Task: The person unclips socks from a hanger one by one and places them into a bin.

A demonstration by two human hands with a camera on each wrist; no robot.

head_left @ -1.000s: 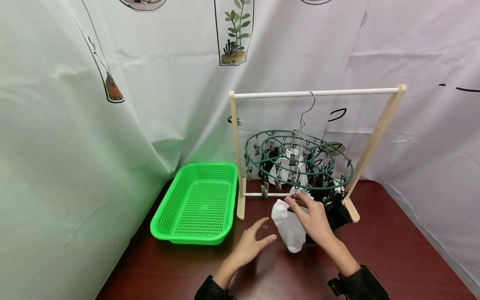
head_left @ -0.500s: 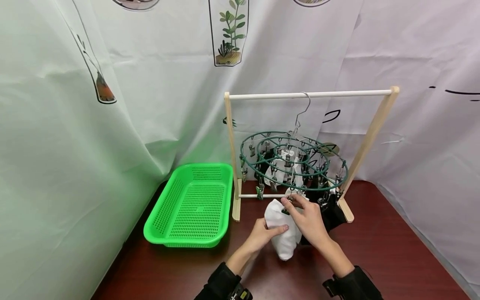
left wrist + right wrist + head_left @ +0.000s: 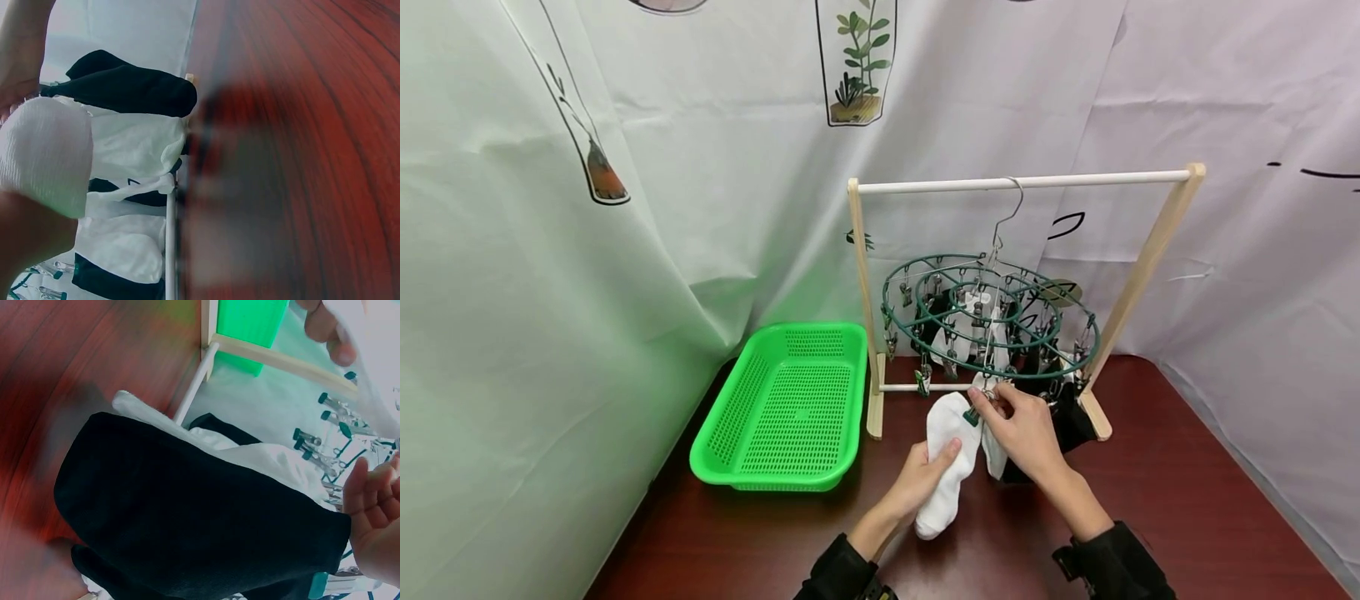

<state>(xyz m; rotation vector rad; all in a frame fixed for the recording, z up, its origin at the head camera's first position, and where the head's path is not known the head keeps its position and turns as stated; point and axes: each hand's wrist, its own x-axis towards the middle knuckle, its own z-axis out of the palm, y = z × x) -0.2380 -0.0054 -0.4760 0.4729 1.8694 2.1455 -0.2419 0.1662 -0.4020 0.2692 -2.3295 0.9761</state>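
Observation:
In the head view my left hand (image 3: 916, 482) grips a white sock (image 3: 946, 450) between thumb and fingers, the sock slanting down to the left. My right hand (image 3: 1024, 433) pinches a green-tipped clip (image 3: 972, 416) of the round hanger (image 3: 992, 372) at the sock's upper right edge. Whether the clip bites the sock, I cannot tell. Another white sock (image 3: 995, 454) hangs just behind. The left wrist view shows the held white sock (image 3: 50, 156) close up. In the right wrist view a large black sock (image 3: 200, 506) hangs beside my right hand (image 3: 378, 519).
A green basket (image 3: 707, 450) stands on the red-brown table (image 3: 1180, 483) to the left. The wooden rack (image 3: 1150, 250) carries the round hanger from its white bar (image 3: 1090, 180); black and white socks hang on its clips. Patterned curtains surround the table.
My left hand has moved in from the lower left and taken hold of the white sock, which has shifted left and tilted. My right hand stays at the clip.

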